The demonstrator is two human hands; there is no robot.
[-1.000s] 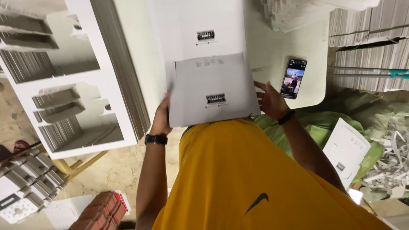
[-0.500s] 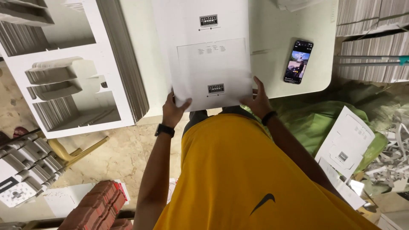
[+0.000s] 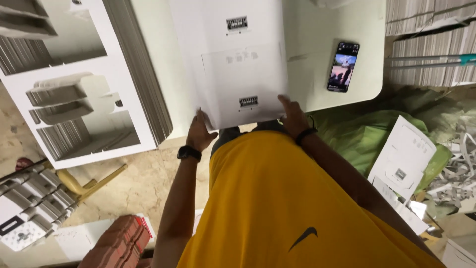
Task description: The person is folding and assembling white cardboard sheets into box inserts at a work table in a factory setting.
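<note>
A white flat cardboard sheet point(image 3: 243, 82) with a small dark label lies on a stack of the same sheets on the pale table point(image 3: 317, 34). My left hand point(image 3: 200, 133) grips the sheet's near left corner at the table edge; a black watch sits on that wrist. On the near right edge of the sheet rests my right hand point(image 3: 292, 115), fingers pressed on it, a dark band on the wrist. My yellow shirt fills the lower view.
A phone point(image 3: 343, 66) with a lit screen lies on the table to the right. A thick stack of die-cut white cardboard point(image 3: 89, 84) stands at left. Green cloth, loose white sheets point(image 3: 404, 156) and paper scraps lie at right; red bricks point(image 3: 121, 243) below left.
The top sheet has slid toward me along the stack, then settled flat. My right hand moved from beside the phone onto the sheet's near right edge.
</note>
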